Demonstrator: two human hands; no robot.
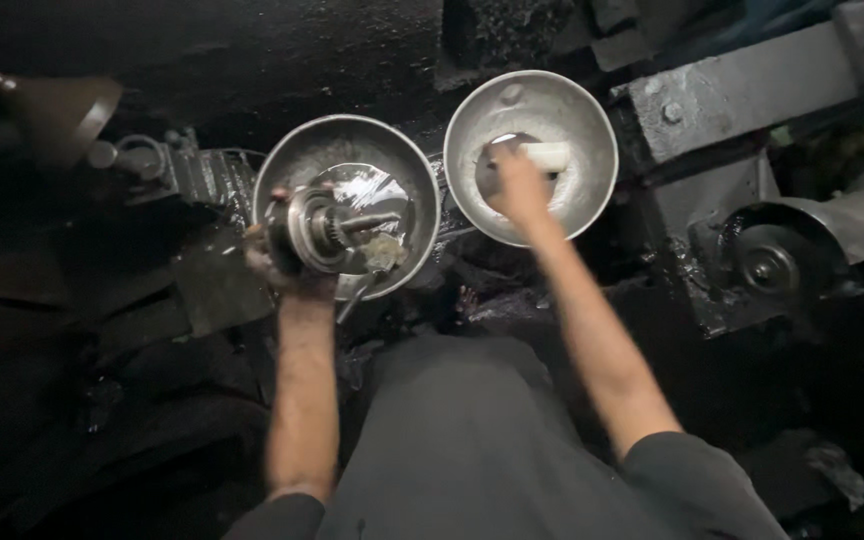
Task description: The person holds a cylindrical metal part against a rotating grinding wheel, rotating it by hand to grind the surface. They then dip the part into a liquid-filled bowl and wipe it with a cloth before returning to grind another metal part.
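Black oily floor point(282, 60), metal bowls point(592, 190)

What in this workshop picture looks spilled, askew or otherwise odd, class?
Nothing is plainly spilled. The left hand holds a greasy round metal part over the left bowl; the right hand reaches into the right bowl, gripping something white.

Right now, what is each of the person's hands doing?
Left hand: closed around a round metal gear part, held over the left metal bowl.
Right hand: inside the right metal bowl, gripping a small white piece.
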